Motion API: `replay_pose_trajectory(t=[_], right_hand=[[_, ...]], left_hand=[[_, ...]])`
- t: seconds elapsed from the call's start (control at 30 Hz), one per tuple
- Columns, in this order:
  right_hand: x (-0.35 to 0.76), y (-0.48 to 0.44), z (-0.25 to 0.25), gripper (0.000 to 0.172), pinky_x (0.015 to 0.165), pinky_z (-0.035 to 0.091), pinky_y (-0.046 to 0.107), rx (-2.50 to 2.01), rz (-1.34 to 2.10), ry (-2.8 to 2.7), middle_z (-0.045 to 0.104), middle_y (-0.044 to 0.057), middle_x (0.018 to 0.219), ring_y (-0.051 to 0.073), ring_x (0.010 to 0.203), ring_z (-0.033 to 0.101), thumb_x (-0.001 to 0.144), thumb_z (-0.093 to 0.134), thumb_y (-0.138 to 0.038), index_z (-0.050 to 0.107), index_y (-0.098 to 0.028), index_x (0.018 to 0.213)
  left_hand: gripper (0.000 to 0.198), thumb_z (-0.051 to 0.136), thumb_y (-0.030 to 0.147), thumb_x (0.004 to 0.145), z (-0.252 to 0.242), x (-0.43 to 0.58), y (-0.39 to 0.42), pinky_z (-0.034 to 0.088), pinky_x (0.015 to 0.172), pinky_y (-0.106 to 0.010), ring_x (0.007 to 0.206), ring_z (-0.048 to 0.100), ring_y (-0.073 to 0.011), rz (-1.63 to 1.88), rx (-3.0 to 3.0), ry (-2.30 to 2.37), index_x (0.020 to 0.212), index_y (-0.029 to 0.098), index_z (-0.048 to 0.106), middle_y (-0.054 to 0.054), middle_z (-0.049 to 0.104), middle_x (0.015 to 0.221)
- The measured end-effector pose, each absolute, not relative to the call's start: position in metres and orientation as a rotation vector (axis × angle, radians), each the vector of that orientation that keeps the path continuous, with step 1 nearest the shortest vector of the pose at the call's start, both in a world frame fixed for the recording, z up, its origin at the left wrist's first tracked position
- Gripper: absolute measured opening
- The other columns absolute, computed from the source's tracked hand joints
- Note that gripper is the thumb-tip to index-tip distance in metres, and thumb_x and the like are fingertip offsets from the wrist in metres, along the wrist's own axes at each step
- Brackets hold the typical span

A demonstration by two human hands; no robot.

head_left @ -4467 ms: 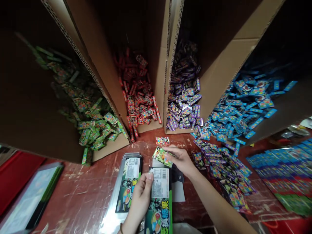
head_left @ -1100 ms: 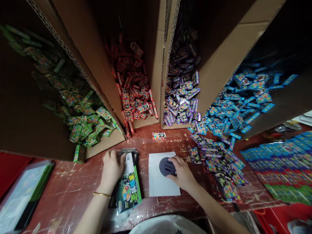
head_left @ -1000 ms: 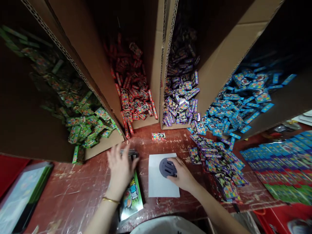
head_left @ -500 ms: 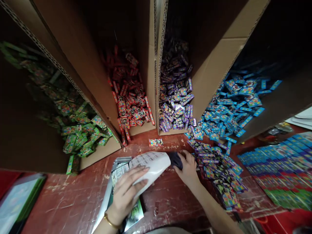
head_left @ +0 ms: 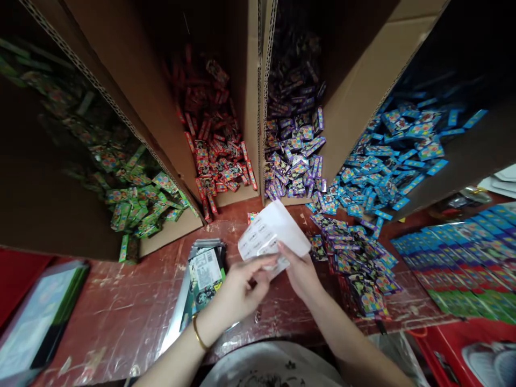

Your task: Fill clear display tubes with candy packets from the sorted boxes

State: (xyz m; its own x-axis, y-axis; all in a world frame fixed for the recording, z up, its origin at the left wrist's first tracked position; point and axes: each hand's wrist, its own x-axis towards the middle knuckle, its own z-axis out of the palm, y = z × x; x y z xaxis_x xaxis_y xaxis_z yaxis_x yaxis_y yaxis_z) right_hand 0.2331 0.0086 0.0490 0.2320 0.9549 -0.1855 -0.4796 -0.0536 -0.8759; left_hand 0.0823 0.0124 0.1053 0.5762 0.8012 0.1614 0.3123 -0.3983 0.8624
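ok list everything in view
Sticker sheet: one, white, in right hand
Printed packs: stack, multicoloured, left of sheet
Loose sachets: many, green, red, purple, blue, in boxes
Cardboard boxes: four, brown, back
Stray sachet: one, red, behind sheet
Fanned sachets: many, purple, table right
Sachet strips: many, multicoloured, far right
Flat packs: stack, greenish, far left
Table: one, red, beneath
Unclear object: one, red, lower right
Bracelet: one, gold, left wrist
Left hand: one, at sheet
Right hand: one, holding sheet
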Motion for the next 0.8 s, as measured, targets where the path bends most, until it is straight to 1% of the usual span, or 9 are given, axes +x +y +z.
replay_pose_trajectory(t=[0.1,0.2,0.27,0.37,0.47,0.57,0.63,0.73,0.8], right_hand=[[0.253,0.016,0.058,0.037,0.085,0.048,0.038,-1.049,1.489,-0.969,0.07,0.005,0.097,0.022,0.089,0.064,0.065,0.076,-0.032,0.068,-0.017,0.097],[0.262,0.011,0.061,0.032,0.076,0.05,0.032,-0.986,1.714,-1.178,0.072,0.002,0.088,0.018,0.079,0.065,0.063,0.076,-0.03,0.07,-0.018,0.092],[0.263,0.008,0.06,0.03,0.071,0.05,0.03,-1.002,1.731,-1.144,0.072,0.002,0.084,0.017,0.073,0.065,0.063,0.076,-0.031,0.07,-0.017,0.088],[0.263,0.005,0.057,0.029,0.065,0.051,0.031,-1.113,1.643,-1.143,0.071,0.003,0.076,0.017,0.066,0.064,0.065,0.074,-0.035,0.07,-0.014,0.084],[0.264,0.003,0.06,0.038,0.069,0.052,0.034,-1.312,1.192,-1.292,0.067,0.007,0.091,0.022,0.08,0.063,0.066,0.072,-0.037,0.064,-0.014,0.096],[0.268,0.004,0.073,0.063,0.093,0.042,0.043,-1.384,0.616,-1.566,0.052,0.012,0.123,0.028,0.113,0.049,0.063,0.075,-0.032,0.051,-0.019,0.12],[0.27,0.006,0.082,0.051,0.099,0.034,0.043,-1.31,0.515,-1.798,0.056,0.009,0.12,0.026,0.114,0.048,0.07,0.071,-0.027,0.054,-0.023,0.118],[0.273,0.013,0.087,0.006,0.088,0.039,0.036,-1.291,0.602,-1.883,0.068,0.002,0.08,0.019,0.081,0.061,0.08,0.06,-0.022,0.066,-0.022,0.082],[0.275,0.017,0.086,0.013,0.076,0.043,0.03,-1.351,0.684,-1.788,0.067,0.001,0.069,0.016,0.069,0.061,0.081,0.058,-0.023,0.064,-0.019,0.07]], left_hand=[[0.044,0.057,0.024,0.082,0.123,0.068,0.03,0.034,0.102,-0.052,0.121,0.046,-0.0269,0.828,2.35,0.95,0.126,0.025,0.048,-0.01,0.052,0.131],[0.08,0.072,0.041,0.068,0.129,0.061,0.04,0.015,0.108,-0.06,0.132,0.03,-0.0312,0.551,2.583,0.805,0.136,0.028,0.033,-0.009,0.041,0.141],[0.079,0.072,0.043,0.068,0.126,0.06,0.042,0.024,0.105,-0.056,0.123,0.044,-0.03,0.405,2.55,0.81,0.135,0.027,0.034,-0.009,0.052,0.132],[0.043,0.064,0.036,0.077,0.117,0.062,0.044,0.049,0.08,-0.04,0.09,0.065,-0.0247,0.314,2.398,0.99,0.117,0.026,0.051,-0.004,0.069,0.103],[0.014,0.056,0.033,0.084,0.114,0.062,0.049,0.047,0.067,-0.029,0.076,0.063,-0.0192,0.314,2.337,1.03,0.093,0.023,0.061,-0.002,0.066,0.086],[0.021,0.049,0.033,0.088,0.118,0.063,0.054,0.044,0.069,-0.026,0.077,0.06,-0.0171,0.344,2.375,0.995,0.08,0.021,0.064,-0.003,0.062,0.084],[0.021,0.05,0.035,0.087,0.121,0.064,0.055,0.043,0.067,-0.025,0.071,0.06,-0.0163,0.323,2.341,1.01,0.083,0.021,0.065,-0.002,0.063,0.077],[0.019,0.061,0.035,0.08,0.12,0.063,0.055,0.043,0.064,-0.024,0.066,0.06,-0.015,0.391,2.151,1.098,0.094,0.021,0.063,0.001,0.067,0.073],[0.018,0.062,0.035,0.078,0.116,0.061,0.054,0.041,0.057,-0.021,0.06,0.057,-0.0131,0.46,2.005,1.149,0.083,0.019,0.063,0.003,0.064,0.067]])
